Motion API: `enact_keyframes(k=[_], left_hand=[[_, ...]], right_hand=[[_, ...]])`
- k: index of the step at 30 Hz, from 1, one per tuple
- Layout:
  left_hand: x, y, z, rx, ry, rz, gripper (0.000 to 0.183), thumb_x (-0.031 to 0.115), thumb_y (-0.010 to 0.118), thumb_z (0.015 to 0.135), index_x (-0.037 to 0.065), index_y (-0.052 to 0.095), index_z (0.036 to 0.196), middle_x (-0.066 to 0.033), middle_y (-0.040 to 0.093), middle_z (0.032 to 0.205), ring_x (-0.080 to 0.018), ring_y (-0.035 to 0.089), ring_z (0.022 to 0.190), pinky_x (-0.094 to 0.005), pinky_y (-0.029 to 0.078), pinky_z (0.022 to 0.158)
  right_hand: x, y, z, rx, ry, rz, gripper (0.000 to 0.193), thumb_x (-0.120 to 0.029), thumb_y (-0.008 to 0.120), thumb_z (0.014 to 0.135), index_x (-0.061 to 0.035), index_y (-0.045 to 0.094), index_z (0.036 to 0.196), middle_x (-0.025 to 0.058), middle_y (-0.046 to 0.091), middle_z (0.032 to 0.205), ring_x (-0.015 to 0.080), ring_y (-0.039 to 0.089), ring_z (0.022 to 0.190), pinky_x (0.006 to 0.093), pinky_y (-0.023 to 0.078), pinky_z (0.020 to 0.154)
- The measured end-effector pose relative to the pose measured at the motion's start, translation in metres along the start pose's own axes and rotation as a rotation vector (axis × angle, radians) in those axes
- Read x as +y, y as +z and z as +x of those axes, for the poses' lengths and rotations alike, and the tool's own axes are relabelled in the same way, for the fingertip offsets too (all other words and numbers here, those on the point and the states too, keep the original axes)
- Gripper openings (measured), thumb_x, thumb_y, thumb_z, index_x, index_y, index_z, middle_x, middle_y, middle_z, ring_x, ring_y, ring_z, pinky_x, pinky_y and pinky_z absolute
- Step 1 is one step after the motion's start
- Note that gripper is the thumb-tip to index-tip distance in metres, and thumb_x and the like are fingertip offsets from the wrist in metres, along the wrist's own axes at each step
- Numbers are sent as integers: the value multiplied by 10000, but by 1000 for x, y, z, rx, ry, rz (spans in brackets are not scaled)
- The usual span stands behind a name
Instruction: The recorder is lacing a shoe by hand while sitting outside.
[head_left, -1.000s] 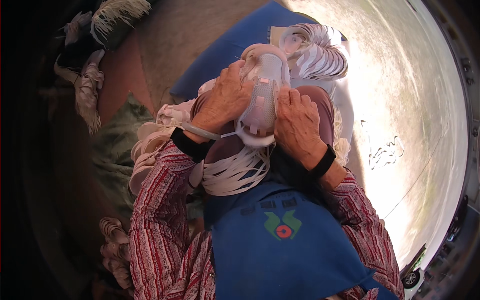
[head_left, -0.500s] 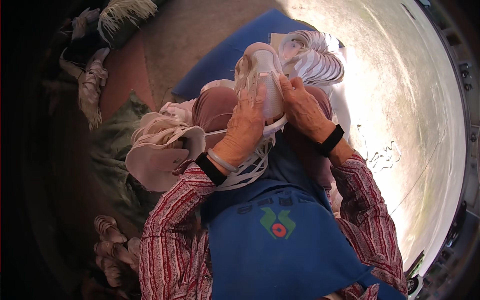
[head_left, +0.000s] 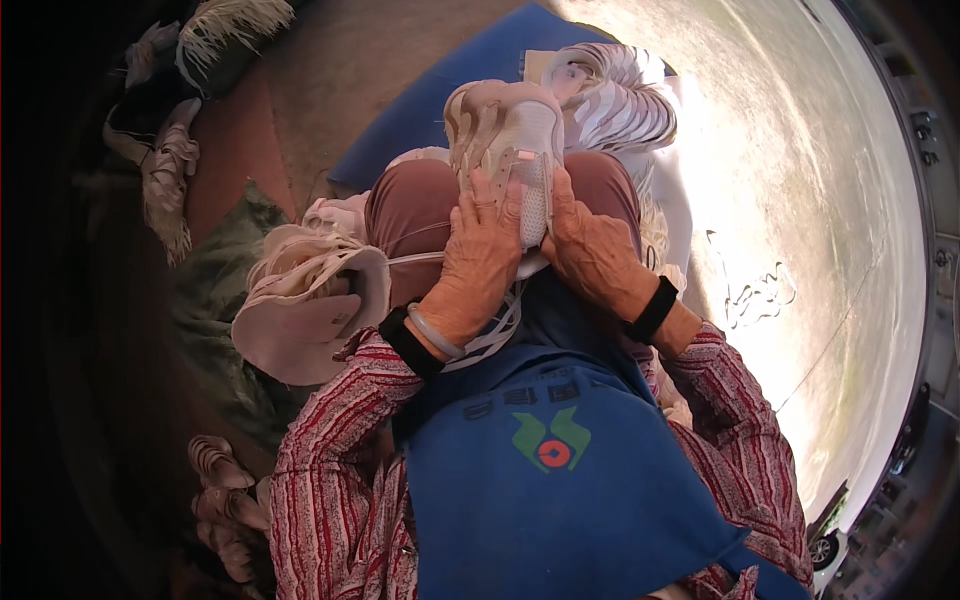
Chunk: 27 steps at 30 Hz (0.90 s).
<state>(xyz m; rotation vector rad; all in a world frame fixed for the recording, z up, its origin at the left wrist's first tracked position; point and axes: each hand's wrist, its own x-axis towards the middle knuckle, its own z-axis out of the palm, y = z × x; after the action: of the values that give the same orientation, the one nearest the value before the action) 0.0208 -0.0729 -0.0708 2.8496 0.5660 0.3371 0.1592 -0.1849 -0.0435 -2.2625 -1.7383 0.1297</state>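
Between my hands, over my knees, are pale pink-white shoe uppers [head_left: 530,125], fanned in a small overlapping bunch with toes pointing away. My left hand [head_left: 472,255] is closed on the left side of the front upper, fingers lying along its eyelets. On the right edge, my right hand [head_left: 597,255] grips it, with the thumb and index finger near the mesh tongue [head_left: 536,205]. White laces [head_left: 490,340] hang below my left wrist onto the blue apron [head_left: 560,500]. The undersides of both hands are hidden.
A nested stack of uppers [head_left: 305,310] lies by my left knee. Another curved stack [head_left: 625,105] rests beyond my right knee, beside a blue sheet [head_left: 430,110]. More uppers [head_left: 225,500] sit lower left. Loose dark cord [head_left: 760,295] lies on the sunlit floor [head_left: 820,220].
The uppers have fanned out leftward, so more of the ones behind show. My right hand has slid down along the front upper's right edge, its fingers less pinched. The view has shifted slightly.
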Motion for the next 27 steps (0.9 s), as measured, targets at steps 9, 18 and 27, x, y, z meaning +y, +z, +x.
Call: enact_keyframes(k=[9,18,27], left_hand=[[6,15,0,-33,-33,288,747,285,577,911,7,254,1525,-402,274,1465,-544,458,1210,-581,369,1037],[12,7,-11,-28,-68,112,715,231,565,900,54,273,1529,-383,189,1515,-580,393,1272,-611,324,1066],[11,7,-29,-46,-37,105,679,212,567,898,102,321,1521,-384,164,1527,-587,349,1306,-605,311,1080]], right_hand=[[6,9,20,-93,-90,-75,606,-199,687,782,120,434,1230,168,661,771,312,692,672,411,525,577],[5,0,37,-211,-4,93,738,-183,706,770,38,332,1367,244,669,923,415,671,830,481,527,707],[7,-1,22,-219,56,529,799,-131,672,790,80,235,1425,377,596,996,510,603,938,502,491,798]])
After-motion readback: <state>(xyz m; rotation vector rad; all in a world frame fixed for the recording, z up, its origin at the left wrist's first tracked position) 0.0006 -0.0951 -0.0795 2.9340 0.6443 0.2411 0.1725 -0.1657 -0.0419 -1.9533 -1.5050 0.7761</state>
